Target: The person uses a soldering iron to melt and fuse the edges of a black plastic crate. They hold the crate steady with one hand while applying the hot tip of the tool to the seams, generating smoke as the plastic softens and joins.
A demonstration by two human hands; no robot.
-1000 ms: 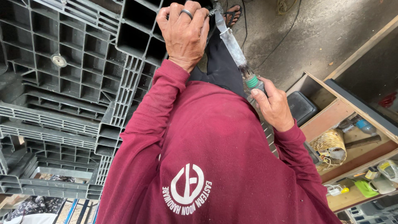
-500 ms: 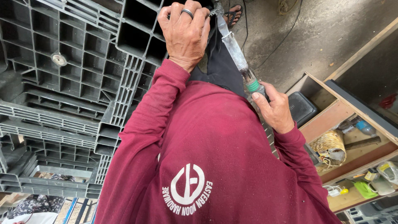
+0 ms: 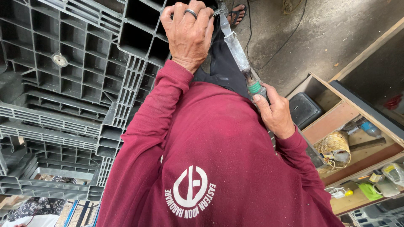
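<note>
My left hand [image 3: 188, 33], with a ring on one finger, is curled shut over the corner of a grey plastic pallet [image 3: 75, 63] at the top centre. What lies under the fingers is hidden. My right hand [image 3: 274, 113] grips the lower end of a long, dusty metal tool [image 3: 235, 48] with a green collar [image 3: 254, 87]. The tool runs slanting up from that hand, and its tip ends right beside my left hand. My maroon long-sleeved shirt [image 3: 219, 159] fills the lower middle of the view.
Stacked grey pallets [image 3: 50, 126] fill the left side. A wooden shelf unit [image 3: 357, 126] on the right holds a black case [image 3: 304, 110], a woven basket [image 3: 334, 149] and small items. A cable [image 3: 290, 33] lies on the concrete floor, by a sandalled foot [image 3: 239, 10].
</note>
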